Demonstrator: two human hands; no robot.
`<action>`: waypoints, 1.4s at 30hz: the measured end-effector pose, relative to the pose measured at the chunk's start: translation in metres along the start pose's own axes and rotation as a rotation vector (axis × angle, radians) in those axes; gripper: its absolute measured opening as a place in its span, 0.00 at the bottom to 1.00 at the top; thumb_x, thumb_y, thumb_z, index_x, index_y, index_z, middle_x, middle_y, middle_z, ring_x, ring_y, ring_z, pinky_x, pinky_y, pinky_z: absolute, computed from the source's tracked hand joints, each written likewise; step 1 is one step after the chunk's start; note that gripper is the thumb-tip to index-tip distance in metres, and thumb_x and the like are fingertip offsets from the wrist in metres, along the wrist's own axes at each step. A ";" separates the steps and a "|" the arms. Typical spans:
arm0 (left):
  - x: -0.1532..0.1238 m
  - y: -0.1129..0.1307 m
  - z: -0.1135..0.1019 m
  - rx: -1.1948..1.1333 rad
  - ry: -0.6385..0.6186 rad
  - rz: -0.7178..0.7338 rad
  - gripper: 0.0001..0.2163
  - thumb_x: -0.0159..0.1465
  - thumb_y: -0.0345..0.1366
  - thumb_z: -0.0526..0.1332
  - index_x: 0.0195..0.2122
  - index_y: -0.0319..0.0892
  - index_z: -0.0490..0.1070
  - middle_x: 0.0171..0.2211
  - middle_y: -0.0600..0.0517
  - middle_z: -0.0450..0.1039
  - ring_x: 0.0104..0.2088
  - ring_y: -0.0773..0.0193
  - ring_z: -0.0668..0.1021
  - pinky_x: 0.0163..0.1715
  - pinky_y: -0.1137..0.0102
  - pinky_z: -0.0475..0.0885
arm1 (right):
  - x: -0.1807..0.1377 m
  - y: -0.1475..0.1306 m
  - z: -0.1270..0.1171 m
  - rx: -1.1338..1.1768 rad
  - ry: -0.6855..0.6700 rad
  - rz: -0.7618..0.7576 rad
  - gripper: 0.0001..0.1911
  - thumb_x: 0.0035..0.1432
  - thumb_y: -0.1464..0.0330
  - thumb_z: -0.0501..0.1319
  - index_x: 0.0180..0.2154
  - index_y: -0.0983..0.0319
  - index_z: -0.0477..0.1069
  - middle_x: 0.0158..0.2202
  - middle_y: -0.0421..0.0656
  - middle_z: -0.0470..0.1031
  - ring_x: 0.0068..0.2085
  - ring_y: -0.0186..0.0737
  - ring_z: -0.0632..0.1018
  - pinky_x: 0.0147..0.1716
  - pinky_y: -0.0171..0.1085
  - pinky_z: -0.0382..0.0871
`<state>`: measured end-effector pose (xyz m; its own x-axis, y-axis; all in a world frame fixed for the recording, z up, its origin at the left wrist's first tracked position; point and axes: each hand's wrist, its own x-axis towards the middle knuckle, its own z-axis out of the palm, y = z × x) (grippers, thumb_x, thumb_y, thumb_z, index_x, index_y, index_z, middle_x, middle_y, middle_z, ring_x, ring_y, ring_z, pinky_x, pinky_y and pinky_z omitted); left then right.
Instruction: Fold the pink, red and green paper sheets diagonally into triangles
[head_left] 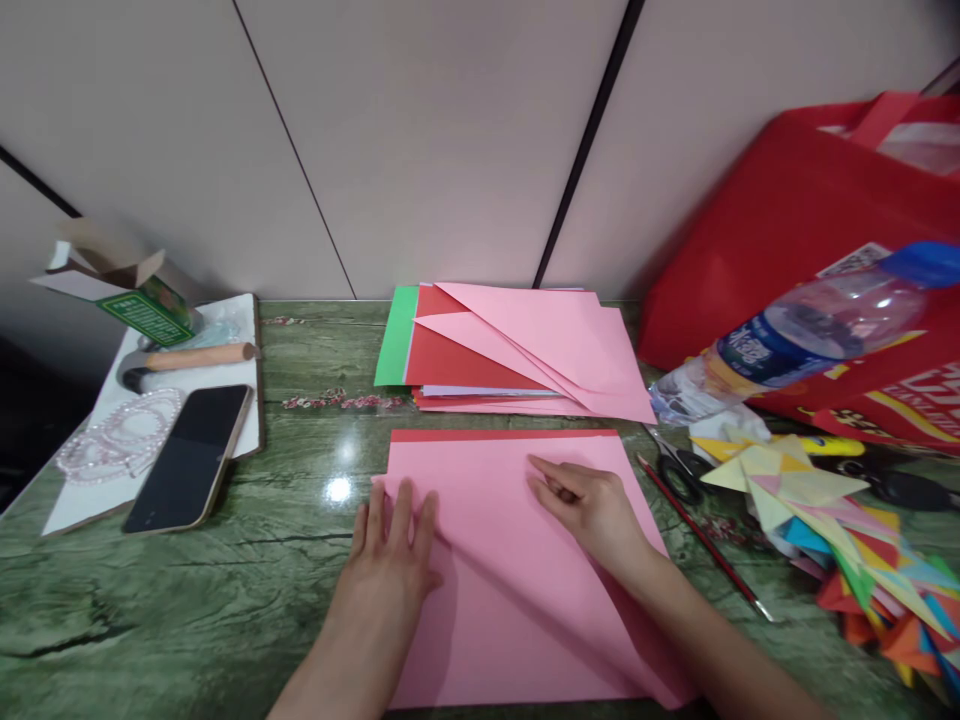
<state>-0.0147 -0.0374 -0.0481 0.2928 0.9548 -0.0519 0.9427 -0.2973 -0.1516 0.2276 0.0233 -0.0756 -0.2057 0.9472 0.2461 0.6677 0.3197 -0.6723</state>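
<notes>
Pink paper [517,550] lies on the green table [187,620] beneath my left hand [386,575] and right hand [601,508], a diagonal line slanting from the left, the nearer, toward its close right corner; I cannot tell its long axis. My left fingers lie flat and spread; my right thumb and forefinger are narrowly parted. Beyond: one pencil [701,540], one smartphone [189,458], one bottle [795,345], one paper stack [540,330].

One view alone: it looks from the wearer's head, forward and down, near the bench [292,570], facing the pale wall [450,150] at twelve o'clock, with the pink sheet [502,565] close at six o'clock.
</notes>
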 end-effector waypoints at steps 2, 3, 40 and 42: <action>0.000 0.000 0.000 0.010 -0.005 0.004 0.33 0.50 0.33 0.69 0.57 0.42 0.64 0.59 0.39 0.62 0.59 0.34 0.61 0.54 0.50 0.64 | 0.000 0.000 0.000 -0.002 -0.003 0.003 0.18 0.60 0.63 0.55 0.45 0.64 0.76 0.18 0.37 0.64 0.20 0.32 0.65 0.23 0.32 0.61; 0.000 0.000 -0.001 0.013 -0.006 0.005 0.32 0.49 0.33 0.70 0.57 0.42 0.64 0.59 0.39 0.62 0.59 0.34 0.61 0.54 0.50 0.64 | 0.000 0.000 0.000 -0.003 -0.004 0.006 0.18 0.60 0.64 0.55 0.45 0.64 0.76 0.19 0.37 0.64 0.20 0.32 0.65 0.23 0.32 0.61; 0.000 0.002 -0.005 0.024 -0.071 -0.023 0.33 0.53 0.40 0.67 0.60 0.47 0.59 0.61 0.42 0.58 0.60 0.39 0.59 0.54 0.51 0.64 | -0.001 0.002 0.000 -0.012 0.000 0.026 0.17 0.59 0.64 0.56 0.44 0.66 0.77 0.18 0.36 0.60 0.20 0.31 0.61 0.22 0.32 0.59; 0.000 0.001 -0.006 0.016 -0.068 -0.010 0.33 0.53 0.40 0.67 0.61 0.48 0.59 0.61 0.42 0.58 0.60 0.38 0.59 0.54 0.51 0.65 | -0.001 0.002 0.000 -0.005 -0.004 0.038 0.17 0.59 0.64 0.56 0.44 0.65 0.77 0.18 0.36 0.60 0.20 0.31 0.61 0.22 0.31 0.59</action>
<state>-0.0130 -0.0377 -0.0425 0.2718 0.9552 -0.1173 0.9425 -0.2888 -0.1684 0.2293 0.0229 -0.0773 -0.1829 0.9586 0.2181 0.6789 0.2836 -0.6772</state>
